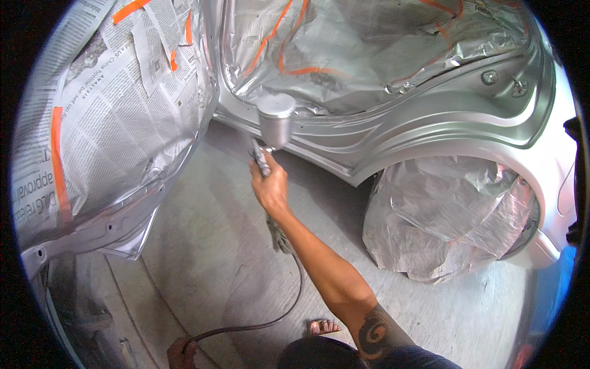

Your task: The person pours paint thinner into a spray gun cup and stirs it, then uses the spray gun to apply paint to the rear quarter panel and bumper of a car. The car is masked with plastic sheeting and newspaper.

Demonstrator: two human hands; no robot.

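Silver coats the round paint cup (276, 126) on top of the spray gun (259, 157), and your right hand (270, 187) has its fingers curled around the gun's handle. The gun is near the middle of the scene, a bit toward the far side, up above the grey floor (203, 227). The cup stands almost straight up. Your bare right arm (329, 264) reaches out from the near right, with a dark curly tattoo on it.

A grey, crumpled thing (279, 237) hangs just under your right hand. A thin dark hose (300, 289) comes down from there, bends, and goes to the near left. It meets your left hand (181, 355), low at the near edge. That spot is dim and partly cut off, so I cannot tell how those fingers are set.

On the left is a car door (74, 237), mostly covered in newspaper (117, 104) with strips of orange tape (57, 160). On the far side is the silver car body (332, 154), and a shiny sheet (356, 49) fills its doorway, with more orange tape on it. To the right, a crinkly grey cover (448, 215) wraps the wheel. Your bare toes (324, 327) rest on the floor near you, just beside your dark clothes (316, 355).
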